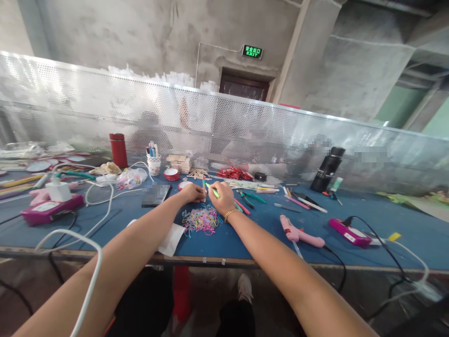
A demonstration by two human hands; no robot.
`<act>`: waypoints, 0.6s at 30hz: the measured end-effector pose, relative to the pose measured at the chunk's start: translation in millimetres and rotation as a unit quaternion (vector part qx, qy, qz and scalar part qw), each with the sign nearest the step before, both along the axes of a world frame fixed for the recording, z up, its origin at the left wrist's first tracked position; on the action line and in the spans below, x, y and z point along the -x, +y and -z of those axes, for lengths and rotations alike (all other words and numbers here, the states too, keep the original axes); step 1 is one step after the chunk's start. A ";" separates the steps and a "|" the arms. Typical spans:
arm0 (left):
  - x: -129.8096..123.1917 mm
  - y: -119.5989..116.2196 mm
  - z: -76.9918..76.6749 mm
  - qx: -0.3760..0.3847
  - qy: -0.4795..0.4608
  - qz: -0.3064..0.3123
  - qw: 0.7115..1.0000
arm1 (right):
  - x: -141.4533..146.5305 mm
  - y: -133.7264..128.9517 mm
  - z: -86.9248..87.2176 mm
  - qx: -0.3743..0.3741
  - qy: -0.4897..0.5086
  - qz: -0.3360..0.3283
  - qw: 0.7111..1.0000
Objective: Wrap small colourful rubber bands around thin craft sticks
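Observation:
My left hand (pixel 192 193) is closed on a craft stick (pixel 204 188), held upright, its upper part coloured green and red. My right hand (pixel 222 199) grips a green marker (pixel 213 191), its tip pointing at the stick and close to it; whether they touch I cannot tell. Just below both hands lies a loose pile of multicoloured bands or strings (pixel 201 221). Red and green pens (pixel 242 206) lie beside my right wrist. A white paper sheet (pixel 171 239) is partly hidden under my left forearm.
On the blue table (pixel 224 243) a pink glue gun (pixel 300 234) and a purple power strip (pixel 350 232) lie right. A black bottle (pixel 328 169), red flask (pixel 119 150), pen cup (pixel 153 165) and pliers (pixel 246 200) stand or lie farther back. A white cable (pixel 94 281) crosses near my left arm.

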State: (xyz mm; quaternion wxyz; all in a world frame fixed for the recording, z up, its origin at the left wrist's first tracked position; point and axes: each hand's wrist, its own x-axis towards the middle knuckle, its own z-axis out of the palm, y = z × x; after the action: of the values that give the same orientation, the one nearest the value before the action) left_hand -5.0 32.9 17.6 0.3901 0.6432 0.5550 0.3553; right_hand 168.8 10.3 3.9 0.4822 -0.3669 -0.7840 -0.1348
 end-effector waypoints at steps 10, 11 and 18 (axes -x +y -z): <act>0.3 0.3 0.0 0.001 0.025 -0.011 1.000 | 0.8 -0.9 0.4 -0.001 -0.002 -0.007 1.000; 0.4 0.3 -0.1 0.002 0.027 -0.011 1.000 | 0.9 -1.1 0.3 -0.001 -0.007 -0.013 1.000; -0.7 -1.1 -0.6 0.001 0.009 -0.004 1.000 | -0.3 -0.7 0.1 0.012 -0.008 0.017 1.000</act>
State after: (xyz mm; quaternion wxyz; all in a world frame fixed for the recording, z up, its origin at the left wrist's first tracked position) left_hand -4.3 31.7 18.2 0.3839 0.6436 0.5617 0.3505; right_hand 169.1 9.6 3.8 0.4694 -0.3847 -0.7829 -0.1367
